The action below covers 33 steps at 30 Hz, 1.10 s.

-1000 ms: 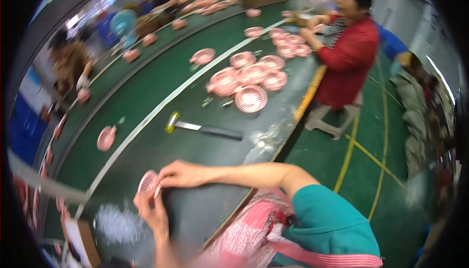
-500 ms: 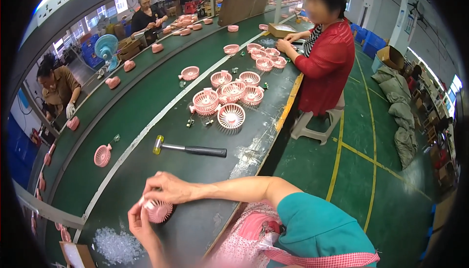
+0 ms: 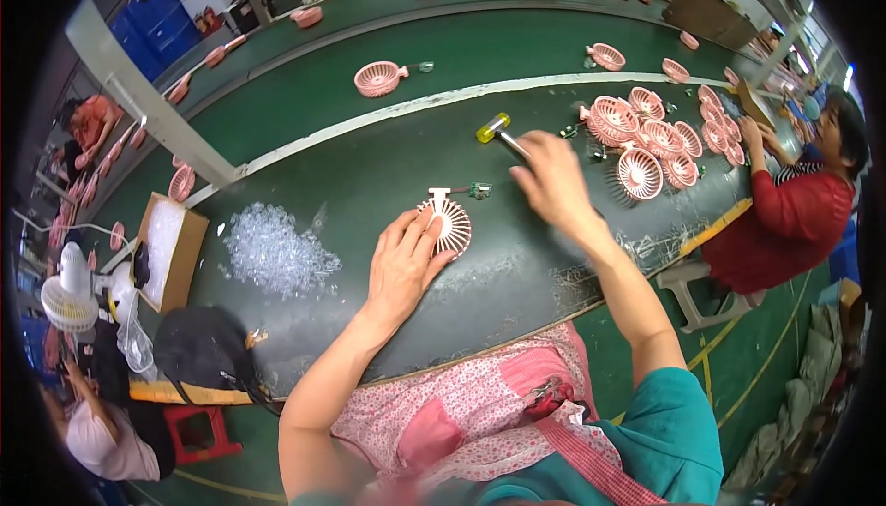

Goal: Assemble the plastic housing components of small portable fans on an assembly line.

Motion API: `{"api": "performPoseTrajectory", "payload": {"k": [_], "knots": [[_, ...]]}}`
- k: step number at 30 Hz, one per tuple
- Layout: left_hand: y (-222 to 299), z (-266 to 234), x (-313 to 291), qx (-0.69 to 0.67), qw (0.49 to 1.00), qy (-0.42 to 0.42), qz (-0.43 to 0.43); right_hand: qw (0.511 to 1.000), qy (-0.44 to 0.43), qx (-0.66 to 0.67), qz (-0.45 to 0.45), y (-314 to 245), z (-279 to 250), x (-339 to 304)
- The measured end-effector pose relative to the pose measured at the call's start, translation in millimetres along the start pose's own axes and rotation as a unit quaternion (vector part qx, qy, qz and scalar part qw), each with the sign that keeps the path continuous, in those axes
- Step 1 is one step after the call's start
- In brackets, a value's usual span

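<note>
My left hand [image 3: 399,257] holds a round pink fan housing [image 3: 452,229] against the dark bench, fingers over its left side and thumb along the near edge. The slatted face is up; its short stem points away from me, with a small green circuit board [image 3: 480,190] on a wire beside it. My right hand [image 3: 558,183], slightly blurred, is over the handle of a hammer [image 3: 494,127], thumb and fingers apart. The hammer's yellow head and part of its metal shaft show; the hand hides the grip.
Small clear plastic pieces [image 3: 277,249] lie heaped at left, by an open cardboard box [image 3: 185,261] and a black bag [image 3: 203,349]. Several pink housings [image 3: 640,174] are piled at right, near a co-worker in red [image 3: 784,229]. Behind runs a green conveyor [image 3: 295,100] carrying pink parts.
My view has swung left. My hands have parted; the housing now lies slatted face up under my left hand, and my right hand has moved across to the hammer.
</note>
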<state>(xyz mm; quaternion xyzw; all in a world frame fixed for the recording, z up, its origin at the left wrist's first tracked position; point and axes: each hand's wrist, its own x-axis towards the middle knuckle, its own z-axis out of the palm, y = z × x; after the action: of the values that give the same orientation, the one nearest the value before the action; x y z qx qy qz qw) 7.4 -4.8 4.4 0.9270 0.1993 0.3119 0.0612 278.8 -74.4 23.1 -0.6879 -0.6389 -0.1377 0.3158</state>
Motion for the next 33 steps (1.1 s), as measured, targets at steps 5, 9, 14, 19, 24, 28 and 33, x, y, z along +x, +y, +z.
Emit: {"api": "performPoseTrajectory", "payload": {"k": [5, 9, 14, 19, 24, 28, 33], "knots": [[6, 0, -2, 0.008, 1.0, 0.014, 0.005, 0.992, -0.081, -0.06, 0.079, 48, 4, -28], [10, 1, -2, 0.009, 1.0, 0.016, 0.009, 0.985, -0.097, -0.136, 0.049, 31, 7, -20], [7, 1, -1, 0.002, 0.999, 0.027, 0.02, 0.975, -0.109, 0.158, 0.114, -16, -25, -5], [4, -2, 2, -0.011, 0.999, 0.034, 0.026, 0.967, 0.038, 0.247, 0.05, -58, -45, -5], [0, 2, -5, -0.026, 0.999, 0.043, 0.021, 0.968, -0.191, 0.141, 0.079, -58, -37, -5], [-21, -7, -1, -0.073, 0.995, 0.071, 0.016, 0.99, -0.117, 0.037, 0.075, -29, -17, 0], [-83, -43, -10, 0.15, 0.969, 0.159, -0.12, 0.984, -0.082, 0.149, -0.048, -37, 10, 13]]}}
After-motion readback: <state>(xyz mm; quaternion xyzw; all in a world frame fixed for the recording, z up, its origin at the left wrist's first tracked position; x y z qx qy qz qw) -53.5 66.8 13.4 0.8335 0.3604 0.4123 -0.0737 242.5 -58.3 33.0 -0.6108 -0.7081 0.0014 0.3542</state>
